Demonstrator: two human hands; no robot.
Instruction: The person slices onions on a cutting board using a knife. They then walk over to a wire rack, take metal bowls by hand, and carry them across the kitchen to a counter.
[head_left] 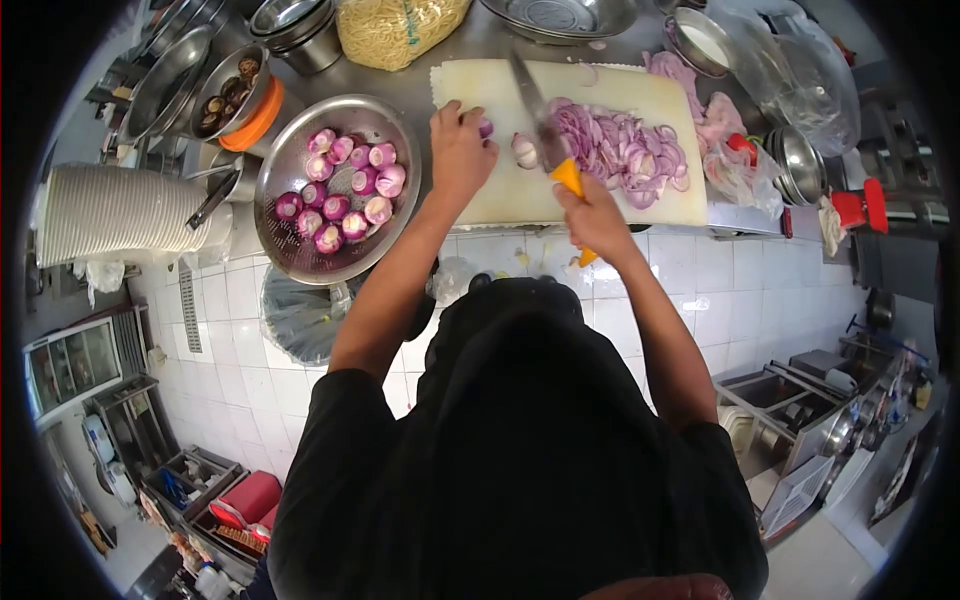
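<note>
In my right hand (598, 215) is a kitchen knife (531, 98) with a yellow-orange handle. Its blade points away from me over the white cutting board (465, 80), beside a pile of sliced red onion (630, 150). My left hand (462, 150) rests on the board's left part, fingers curled at a red onion piece (486, 128) that is mostly hidden by them. Between that hand and the blade lies a pale onion half (523, 151). Left of the board, a perforated metal colander (283, 245) holds several peeled red onions (338, 207).
A bag of noodles (398, 30) and a metal basin (560, 18) stand behind the board. To the left are a bowl of mushrooms (228, 98) and stacked white containers (120, 215). A pink cloth (715, 118) and metal bowls (797, 165) sit at the right.
</note>
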